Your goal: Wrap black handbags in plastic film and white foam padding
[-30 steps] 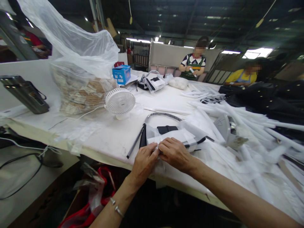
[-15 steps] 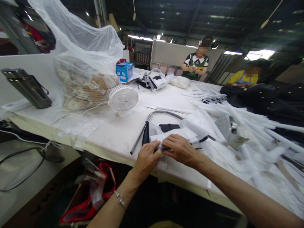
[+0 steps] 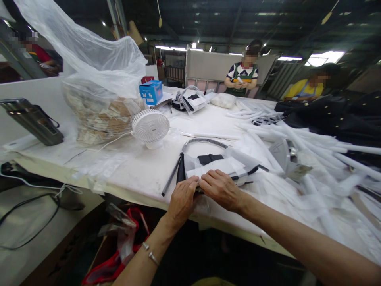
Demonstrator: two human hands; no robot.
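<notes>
factory workshop: worktable [image 3: 143,171], aproned workers [image 3: 242,74]

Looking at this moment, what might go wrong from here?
The black bag lies close to the table's front edge, so a firm tug toward the body could drag it over.

The left hand and right hand are at the near side of its white sheet, which might crease or tear.

Loose white wrapping lies right beside the bag and could snag.
</notes>
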